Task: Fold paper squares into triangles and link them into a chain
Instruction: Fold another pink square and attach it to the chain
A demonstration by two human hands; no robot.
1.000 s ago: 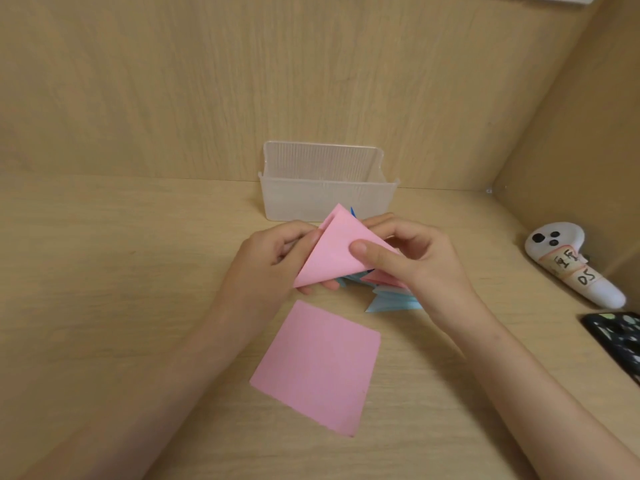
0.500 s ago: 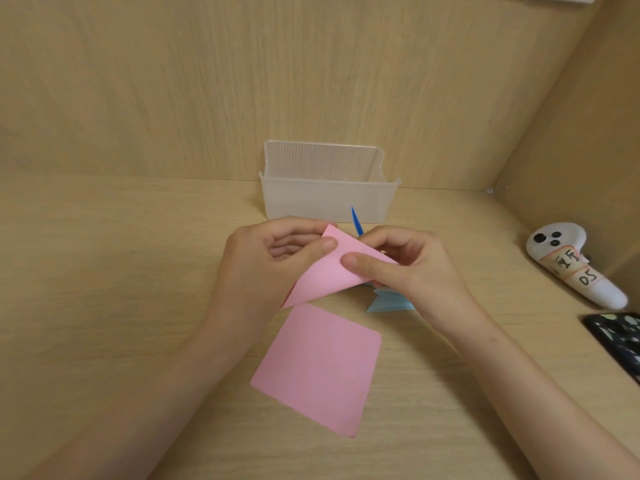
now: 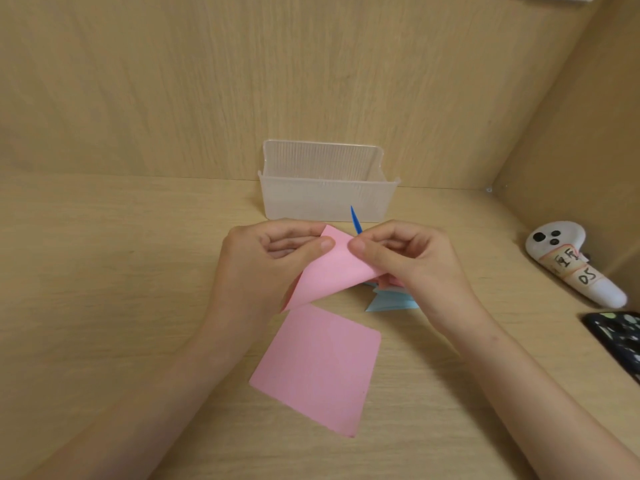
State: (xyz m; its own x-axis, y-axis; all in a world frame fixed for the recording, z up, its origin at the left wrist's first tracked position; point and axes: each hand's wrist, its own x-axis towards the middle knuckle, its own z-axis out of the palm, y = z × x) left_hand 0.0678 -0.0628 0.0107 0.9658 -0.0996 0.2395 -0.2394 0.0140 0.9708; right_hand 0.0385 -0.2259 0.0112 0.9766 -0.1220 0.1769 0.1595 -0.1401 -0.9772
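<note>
A pink paper square (image 3: 329, 275) is held above the desk, curved over on itself without a sharp crease. My left hand (image 3: 266, 261) pinches its upper corner between thumb and fingers. My right hand (image 3: 405, 258) pinches the same corner from the right. Under my right hand lie folded light-blue and pink pieces (image 3: 391, 301), partly hidden, and a dark blue paper tip (image 3: 355, 220) pokes up behind my fingers. A second pink square (image 3: 318, 368) lies flat on the desk below my hands.
A clear plastic box (image 3: 325, 199) stands at the back against the wooden wall. On the right lie a white controller with a label (image 3: 571, 261) and a dark patterned phone (image 3: 620, 337). Wooden walls close the back and right side.
The held pink sheet has dropped lower and bent over, its top corner brought down. My two hands have moved closer, thumbs now meeting at that corner. The dark blue tip has come into sight.
</note>
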